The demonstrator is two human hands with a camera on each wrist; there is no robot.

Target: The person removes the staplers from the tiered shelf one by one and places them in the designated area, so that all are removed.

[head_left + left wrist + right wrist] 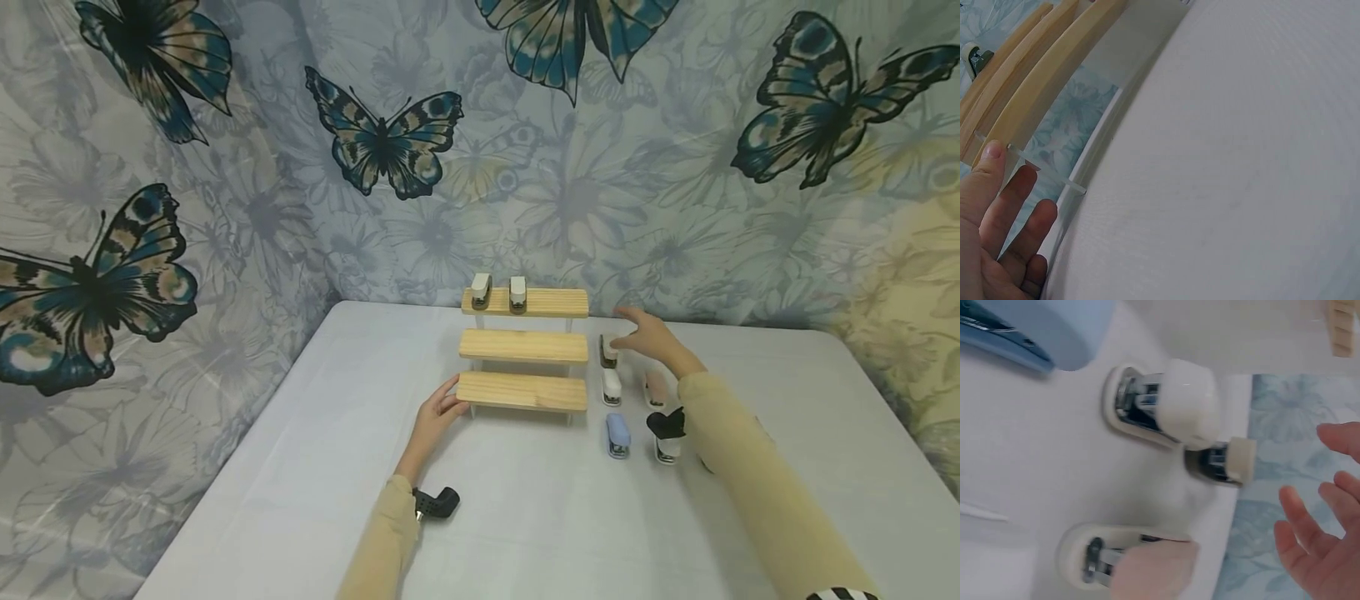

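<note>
A three-tier wooden display shelf stands on the table. At the left end of its lowest board, my left hand grips the corner; in the left wrist view the thumb touches the board's end, with the fingers below by the clear support. My right hand reaches over the far right of the shelf, fingers spread and holding nothing. Close by it are a white-topped stapler and another white stapler. A pink stapler lies below the right wrist.
On the top board stand two white staplers, a left one and a right one. A blue stapler and a white stapler lie nearer on the table. The right forearm partly covers another item. Butterfly-patterned cloth hangs behind.
</note>
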